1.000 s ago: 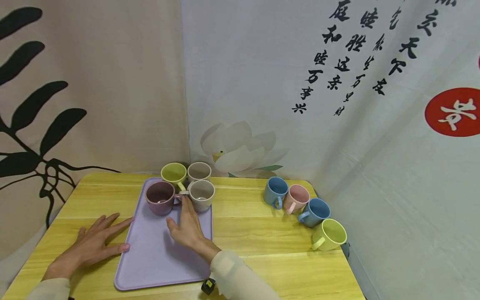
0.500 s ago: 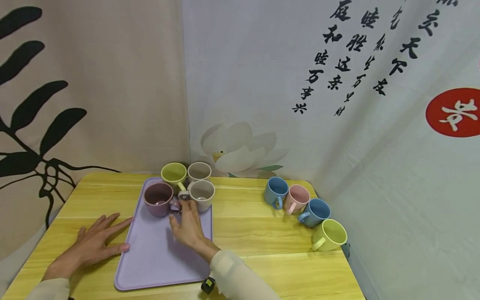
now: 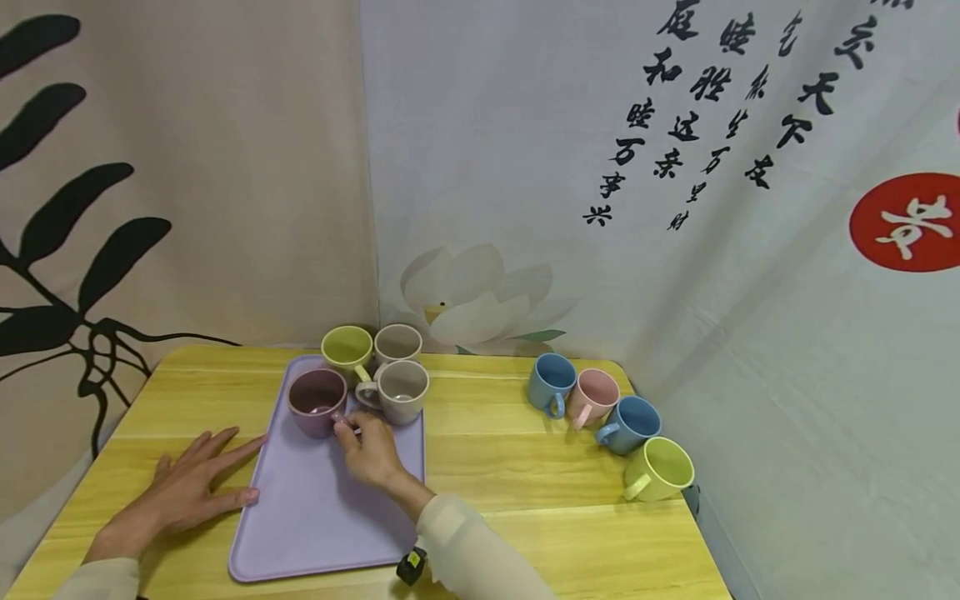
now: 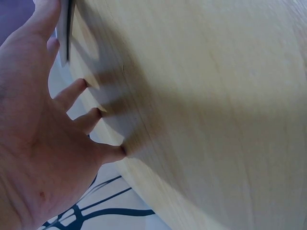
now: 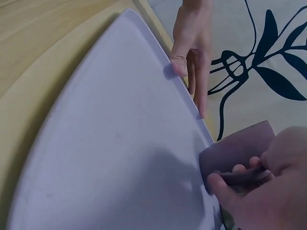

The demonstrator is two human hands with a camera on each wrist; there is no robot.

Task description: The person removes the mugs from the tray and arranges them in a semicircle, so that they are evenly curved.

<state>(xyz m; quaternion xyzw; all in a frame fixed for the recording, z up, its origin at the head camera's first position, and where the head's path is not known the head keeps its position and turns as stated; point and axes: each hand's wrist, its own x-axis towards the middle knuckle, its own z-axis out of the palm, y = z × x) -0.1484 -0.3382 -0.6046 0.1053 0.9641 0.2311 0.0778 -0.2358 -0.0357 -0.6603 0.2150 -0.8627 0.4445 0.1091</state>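
The right hand (image 3: 370,451) has its grip closed on the handle of the purple mug (image 3: 317,402) — thumb and fingers (image 5: 225,184) pinch the handle, as the right wrist view shows. The purple mug stands upright on the lilac tray (image 3: 315,508), at the tray's far left part, with the handle turned toward the person.

Just to the right of the purple mug, also on the tray, stands a beige mug (image 3: 402,390), its handle pointing left toward the purple mug. Behind these two, at the tray's far edge, stand a green mug (image 3: 347,346) and a second beige mug (image 3: 397,342), side by side.

The left hand (image 3: 182,492) lies flat on the worktop (image 3: 510,492) with fingers spread and straight, grip open — its thumb and forefinger tip touch the tray's left edge.

To the right of the tray, well apart from it, four more mugs stand in a slanting row on the worktop: a blue mug (image 3: 551,383), a pink mug (image 3: 592,397), another blue mug (image 3: 630,423) and a light green mug (image 3: 660,469), each just beside the next. Printed cloth hangs behind the worktop.
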